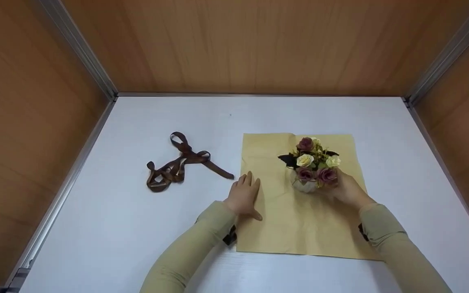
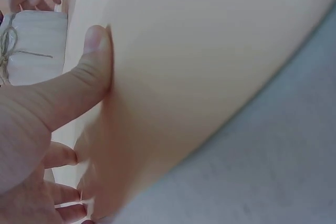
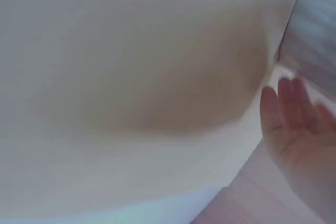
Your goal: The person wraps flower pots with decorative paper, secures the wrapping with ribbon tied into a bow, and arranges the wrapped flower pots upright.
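Observation:
A sheet of brown kraft paper (image 1: 277, 228) lies on the white table, creased down its middle. My left hand (image 1: 244, 196) rests on its left edge, fingers spread and thumb out to the side. On the paper's right half stands a small white pot (image 1: 304, 186) of artificial flowers (image 1: 305, 160), purple and cream roses with dark leaves. Twine (image 2: 6, 51) is tied round the pot in the left wrist view. Beside the pot is my right hand (image 1: 348, 189). Its fingers (image 3: 289, 106) look straight in the right wrist view, close to the pot's side; whether they touch it is unclear.
A tangled brown ribbon (image 1: 189, 157) lies on the table (image 1: 108, 228) left of the paper, one end near my left fingertips. Wooden panels (image 1: 234, 49) with metal edge strips wall the table at the back and both sides.

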{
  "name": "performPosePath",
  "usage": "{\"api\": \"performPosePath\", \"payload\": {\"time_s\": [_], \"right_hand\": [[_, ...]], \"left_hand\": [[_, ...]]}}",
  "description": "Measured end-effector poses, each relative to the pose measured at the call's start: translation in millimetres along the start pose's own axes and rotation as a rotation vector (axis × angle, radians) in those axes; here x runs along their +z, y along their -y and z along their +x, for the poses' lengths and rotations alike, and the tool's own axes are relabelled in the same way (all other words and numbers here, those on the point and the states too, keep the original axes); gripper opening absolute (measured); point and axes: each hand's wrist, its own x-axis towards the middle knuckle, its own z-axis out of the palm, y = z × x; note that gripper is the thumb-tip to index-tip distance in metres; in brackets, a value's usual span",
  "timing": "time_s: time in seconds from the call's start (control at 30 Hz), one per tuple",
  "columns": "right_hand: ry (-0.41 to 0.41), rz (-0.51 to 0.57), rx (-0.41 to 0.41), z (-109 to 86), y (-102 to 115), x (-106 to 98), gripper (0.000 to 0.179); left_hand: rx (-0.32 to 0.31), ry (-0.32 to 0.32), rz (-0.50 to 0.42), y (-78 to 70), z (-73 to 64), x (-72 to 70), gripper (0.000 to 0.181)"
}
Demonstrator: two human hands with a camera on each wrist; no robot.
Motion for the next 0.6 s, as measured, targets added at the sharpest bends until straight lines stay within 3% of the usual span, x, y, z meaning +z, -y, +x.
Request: {"api": "performPosePath", "payload": {"time_s": [0.23, 0.47, 0.6], "right_hand": [[-0.042, -0.463, -0.042, -8.5, 11, 2, 0.007], [-0.107, -0.800, -0.400, -11.9, 28, 26, 0.006], [-0.090, -0.867, -0.594, -8.8, 38, 39, 0.022]], "left_hand": [[-0.003, 0.015, -0.010, 0.8, 1.1, -0.7, 0.115], [-0.003, 0.024, -0.027, 0.8, 1.8, -0.4, 0.115], [-0.001, 0.014, -0.019, 1.1, 2.2, -0.4, 0.115]]}}
